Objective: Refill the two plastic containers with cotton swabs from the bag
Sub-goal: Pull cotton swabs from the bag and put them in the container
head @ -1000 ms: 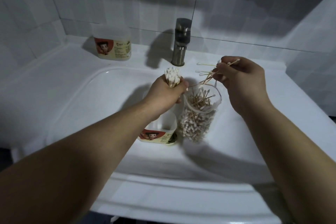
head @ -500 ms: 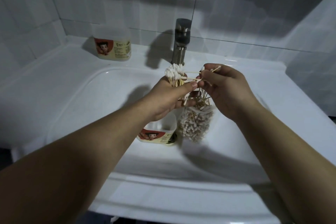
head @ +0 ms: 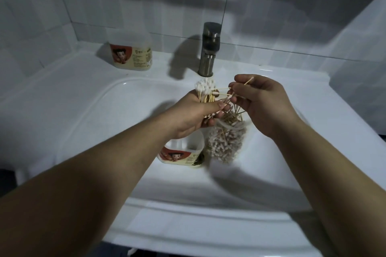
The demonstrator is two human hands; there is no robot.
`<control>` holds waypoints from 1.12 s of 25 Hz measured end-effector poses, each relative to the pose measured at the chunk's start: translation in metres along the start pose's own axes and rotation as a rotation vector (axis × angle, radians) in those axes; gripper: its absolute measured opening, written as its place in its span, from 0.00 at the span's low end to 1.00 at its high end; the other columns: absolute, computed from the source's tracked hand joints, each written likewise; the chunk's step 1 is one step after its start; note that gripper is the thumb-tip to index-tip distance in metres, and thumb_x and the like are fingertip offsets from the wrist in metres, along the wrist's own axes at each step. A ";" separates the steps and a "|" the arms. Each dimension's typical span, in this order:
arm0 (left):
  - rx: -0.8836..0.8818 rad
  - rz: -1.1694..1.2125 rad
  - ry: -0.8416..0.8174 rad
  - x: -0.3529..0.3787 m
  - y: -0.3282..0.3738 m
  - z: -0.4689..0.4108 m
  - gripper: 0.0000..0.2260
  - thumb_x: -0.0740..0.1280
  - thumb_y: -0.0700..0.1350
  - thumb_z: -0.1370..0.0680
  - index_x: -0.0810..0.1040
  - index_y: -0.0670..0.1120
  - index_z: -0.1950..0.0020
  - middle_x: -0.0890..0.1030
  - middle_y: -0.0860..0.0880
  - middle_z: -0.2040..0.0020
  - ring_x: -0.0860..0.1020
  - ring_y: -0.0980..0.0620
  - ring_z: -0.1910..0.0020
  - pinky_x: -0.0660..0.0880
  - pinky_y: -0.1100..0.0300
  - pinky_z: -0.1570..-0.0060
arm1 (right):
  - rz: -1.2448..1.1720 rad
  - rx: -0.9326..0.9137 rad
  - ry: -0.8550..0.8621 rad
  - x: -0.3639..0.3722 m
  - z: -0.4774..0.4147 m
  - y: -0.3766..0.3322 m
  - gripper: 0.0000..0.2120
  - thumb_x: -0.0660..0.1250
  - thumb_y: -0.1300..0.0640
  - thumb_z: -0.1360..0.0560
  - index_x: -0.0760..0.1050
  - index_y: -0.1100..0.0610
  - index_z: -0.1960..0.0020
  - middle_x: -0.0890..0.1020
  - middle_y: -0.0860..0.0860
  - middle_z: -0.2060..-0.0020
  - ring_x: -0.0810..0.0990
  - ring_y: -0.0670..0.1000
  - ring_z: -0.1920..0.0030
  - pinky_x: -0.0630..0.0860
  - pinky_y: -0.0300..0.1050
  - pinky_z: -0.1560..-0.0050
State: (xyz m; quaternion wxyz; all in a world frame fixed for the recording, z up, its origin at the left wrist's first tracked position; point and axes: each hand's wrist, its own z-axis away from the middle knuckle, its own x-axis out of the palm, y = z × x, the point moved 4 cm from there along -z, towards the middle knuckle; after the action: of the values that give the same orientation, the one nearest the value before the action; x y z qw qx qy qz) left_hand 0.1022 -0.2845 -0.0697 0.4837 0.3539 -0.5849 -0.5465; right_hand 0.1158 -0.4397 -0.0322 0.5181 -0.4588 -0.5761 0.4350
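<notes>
Gripping a tight upright bundle of wooden-stick cotton swabs (head: 205, 89) in the left hand (head: 194, 115), fingers curled round the sticks, white tips pointing up just in front of the brushed-metal faucet (head: 210, 48). Pinching a few loose swabs (head: 248, 81) between thumb and fingertips of the right hand (head: 263, 102), the other fingers loosely bent, the sticks lying crosswise and reaching to the bundle. Holding both hands close together above the basin of the white ceramic sink (head: 83, 110).

Showing directly beneath the hands: a clear plastic bag (head: 226, 142) stuffed with more swabs, mouth open, its top right against the left fingers; not telling whether those fingers are gripping it.

Sitting in the basin just left of the bag, by the drain: an open white plastic container (head: 183, 150) with a red and cream label, partly hidden under the left wrist, its contents not showing.

Standing upright on the sink's back ledge, left of the faucet and well apart from the hands: a second matching container (head: 130, 52).
</notes>
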 end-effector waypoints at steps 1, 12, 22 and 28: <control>-0.010 0.002 0.004 -0.001 -0.001 -0.001 0.09 0.65 0.35 0.18 0.81 0.42 0.41 0.84 0.50 0.57 0.78 0.58 0.64 0.71 0.65 0.66 | 0.011 -0.010 0.017 -0.002 -0.001 0.000 0.08 0.69 0.73 0.25 0.79 0.66 0.48 0.84 0.58 0.59 0.84 0.54 0.62 0.81 0.42 0.59; -0.117 -0.009 0.102 -0.005 -0.005 -0.001 0.07 0.64 0.34 0.18 0.79 0.41 0.45 0.76 0.49 0.65 0.72 0.56 0.69 0.68 0.64 0.71 | -0.112 -0.092 0.223 -0.025 -0.009 -0.012 0.08 0.70 0.73 0.26 0.78 0.67 0.48 0.79 0.63 0.55 0.83 0.57 0.58 0.81 0.42 0.54; -0.053 0.101 0.172 -0.007 0.003 0.000 0.11 0.64 0.47 0.15 0.78 0.41 0.40 0.86 0.43 0.48 0.86 0.47 0.51 0.84 0.52 0.54 | 0.130 -0.030 -0.001 -0.009 -0.003 -0.002 0.08 0.70 0.74 0.25 0.79 0.65 0.49 0.83 0.62 0.60 0.83 0.54 0.63 0.81 0.43 0.58; -0.071 -0.007 0.006 0.003 -0.001 0.005 0.04 0.66 0.41 0.17 0.80 0.44 0.48 0.85 0.48 0.57 0.82 0.54 0.61 0.81 0.60 0.61 | 0.204 -0.022 -0.078 -0.002 -0.002 0.006 0.04 0.70 0.69 0.24 0.81 0.63 0.51 0.84 0.63 0.56 0.84 0.57 0.60 0.83 0.49 0.53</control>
State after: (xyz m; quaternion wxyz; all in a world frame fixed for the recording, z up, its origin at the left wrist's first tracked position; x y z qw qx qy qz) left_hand 0.0965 -0.2861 -0.0695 0.4957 0.3402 -0.5623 -0.5677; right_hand 0.1181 -0.4407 -0.0382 0.4430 -0.5034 -0.5508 0.4969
